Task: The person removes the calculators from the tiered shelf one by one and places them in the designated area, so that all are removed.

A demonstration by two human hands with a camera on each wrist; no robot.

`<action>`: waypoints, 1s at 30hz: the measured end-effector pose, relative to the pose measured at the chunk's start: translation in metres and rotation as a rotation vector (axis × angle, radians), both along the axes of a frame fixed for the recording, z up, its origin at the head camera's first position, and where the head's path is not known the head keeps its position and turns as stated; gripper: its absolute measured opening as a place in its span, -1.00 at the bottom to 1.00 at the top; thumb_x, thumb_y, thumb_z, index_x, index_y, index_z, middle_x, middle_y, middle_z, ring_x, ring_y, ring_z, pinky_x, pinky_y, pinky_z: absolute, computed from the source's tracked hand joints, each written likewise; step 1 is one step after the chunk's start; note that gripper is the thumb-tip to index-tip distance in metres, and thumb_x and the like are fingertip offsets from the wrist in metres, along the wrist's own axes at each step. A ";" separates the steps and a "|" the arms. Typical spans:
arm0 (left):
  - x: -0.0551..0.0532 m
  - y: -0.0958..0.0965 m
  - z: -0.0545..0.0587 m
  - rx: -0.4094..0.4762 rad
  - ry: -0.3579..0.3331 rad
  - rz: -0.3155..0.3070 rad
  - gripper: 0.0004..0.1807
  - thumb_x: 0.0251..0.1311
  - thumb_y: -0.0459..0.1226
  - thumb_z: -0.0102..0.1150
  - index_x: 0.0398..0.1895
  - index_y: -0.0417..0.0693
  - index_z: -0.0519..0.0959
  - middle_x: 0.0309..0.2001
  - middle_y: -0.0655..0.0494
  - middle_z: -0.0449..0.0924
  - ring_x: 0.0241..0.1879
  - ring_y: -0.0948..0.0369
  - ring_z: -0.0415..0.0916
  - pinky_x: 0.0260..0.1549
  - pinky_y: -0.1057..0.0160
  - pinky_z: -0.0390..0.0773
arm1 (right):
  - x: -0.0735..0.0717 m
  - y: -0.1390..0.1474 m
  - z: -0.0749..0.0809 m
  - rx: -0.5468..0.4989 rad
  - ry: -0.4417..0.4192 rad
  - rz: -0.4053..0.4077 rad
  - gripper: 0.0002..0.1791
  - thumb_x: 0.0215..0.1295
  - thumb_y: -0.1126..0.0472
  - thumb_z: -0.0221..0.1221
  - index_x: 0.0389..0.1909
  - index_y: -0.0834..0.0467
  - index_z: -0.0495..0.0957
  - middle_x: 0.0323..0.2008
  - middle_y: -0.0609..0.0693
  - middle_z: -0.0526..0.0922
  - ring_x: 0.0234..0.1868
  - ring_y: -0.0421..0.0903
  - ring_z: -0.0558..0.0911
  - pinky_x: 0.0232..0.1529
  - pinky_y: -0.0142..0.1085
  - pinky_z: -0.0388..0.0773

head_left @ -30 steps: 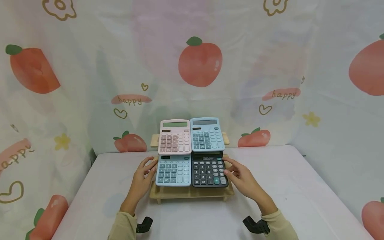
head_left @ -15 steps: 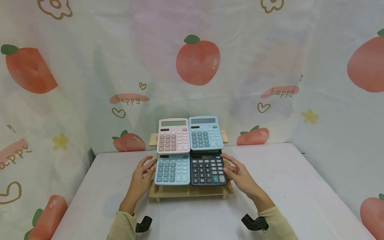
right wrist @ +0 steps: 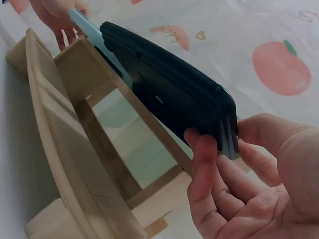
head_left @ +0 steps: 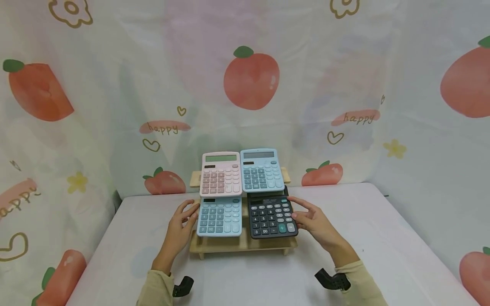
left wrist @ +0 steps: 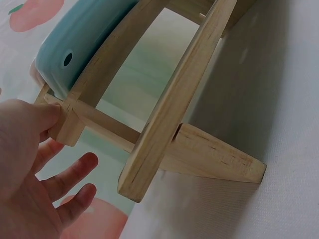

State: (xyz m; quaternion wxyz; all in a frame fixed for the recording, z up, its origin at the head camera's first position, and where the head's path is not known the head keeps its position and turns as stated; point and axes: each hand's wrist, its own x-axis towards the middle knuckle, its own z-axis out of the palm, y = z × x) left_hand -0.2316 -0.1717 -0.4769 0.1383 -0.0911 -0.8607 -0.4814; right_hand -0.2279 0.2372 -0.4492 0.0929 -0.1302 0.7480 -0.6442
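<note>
1. Beige fabric sleeve (head_left: 155, 288), at far left: from it the left forearm slants forward and inward to the left hand (head_left: 179, 225). Thumb and forefinger appear pinched together on a wooden end, the other fingers spread apart, probably to steady the frame.
2. Pale wooden slatted stand (head_left: 229, 243) with short legs, central on the white table. Its rails prop the calculators at a slant, presumably so their faces can be read from the front.
3. Light-blue plastic calculator (head_left: 220, 216), lower left on the stand, beside the left hand; above it, a pale-pink plastic calculator (head_left: 220, 174).
4. Sky-blue plastic calculator (head_left: 262, 170), upper right, side by side with the pink one.
5. Black rectangular plastic calculator (head_left: 272, 216), lower right, slightly skewed, apart from its blue neighbour. Whether it touches the wood is unclear.
6. Right hand (head_left: 318, 227), reaching inward from the right, clamped on the black calculator's outer edge: thumb at the edge, fingers curled behind, a hold that likely controls its angle.
</note>
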 end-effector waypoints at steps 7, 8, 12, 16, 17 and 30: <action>0.000 -0.001 -0.001 -0.005 -0.011 0.003 -0.58 0.50 -0.28 0.03 0.35 -0.20 0.49 0.48 -0.15 0.29 0.47 -0.21 0.24 0.16 -0.21 0.49 | -0.001 0.013 0.004 -0.007 0.025 0.013 -0.34 0.51 0.20 0.11 0.53 0.27 0.16 -0.10 -0.21 0.77 -0.16 -0.25 0.77 -0.09 -0.36 0.68; -0.001 -0.001 -0.001 -0.007 -0.011 0.004 -0.57 0.51 -0.28 0.03 0.36 -0.20 0.49 0.48 -0.15 0.28 0.47 -0.22 0.24 0.17 -0.22 0.49 | -0.001 0.015 0.005 -0.010 0.028 0.013 -0.35 0.51 0.21 0.11 0.52 0.28 0.16 -0.11 -0.21 0.77 -0.16 -0.24 0.77 -0.09 -0.36 0.68; 0.000 -0.001 -0.002 -0.011 0.001 0.004 -0.57 0.51 -0.27 0.03 0.36 -0.21 0.49 0.48 -0.17 0.29 0.46 -0.24 0.24 0.16 -0.23 0.50 | 0.000 0.023 0.007 -0.015 0.031 0.020 -0.34 0.51 0.21 0.10 0.52 0.32 0.14 -0.11 -0.23 0.77 -0.14 -0.25 0.77 -0.07 -0.37 0.68; 0.000 0.000 -0.003 -0.019 0.020 0.002 -0.58 0.50 -0.28 0.04 0.34 -0.22 0.50 0.47 -0.16 0.31 0.46 -0.21 0.26 0.13 -0.19 0.51 | 0.000 0.034 0.006 -0.018 0.025 0.038 -0.35 0.52 0.23 0.09 0.51 0.32 0.14 -0.12 -0.23 0.78 -0.13 -0.25 0.77 -0.06 -0.37 0.67; 0.000 0.000 -0.003 -0.021 0.024 0.002 -0.58 0.50 -0.28 0.04 0.34 -0.23 0.50 0.47 -0.16 0.31 0.46 -0.21 0.26 0.12 -0.18 0.51 | 0.000 0.037 0.006 -0.023 0.027 0.046 -0.37 0.52 0.24 0.08 0.51 0.32 0.15 -0.12 -0.23 0.78 -0.13 -0.25 0.77 -0.06 -0.37 0.67; 0.001 0.000 -0.002 -0.024 0.002 0.009 -0.58 0.51 -0.27 0.03 0.35 -0.19 0.50 0.48 -0.15 0.30 0.46 -0.21 0.25 0.14 -0.19 0.51 | -0.001 0.073 -0.002 -0.105 0.031 0.084 -0.50 0.57 0.30 -0.03 0.46 -0.01 0.32 -0.05 -0.20 0.76 -0.13 -0.24 0.77 -0.08 -0.35 0.69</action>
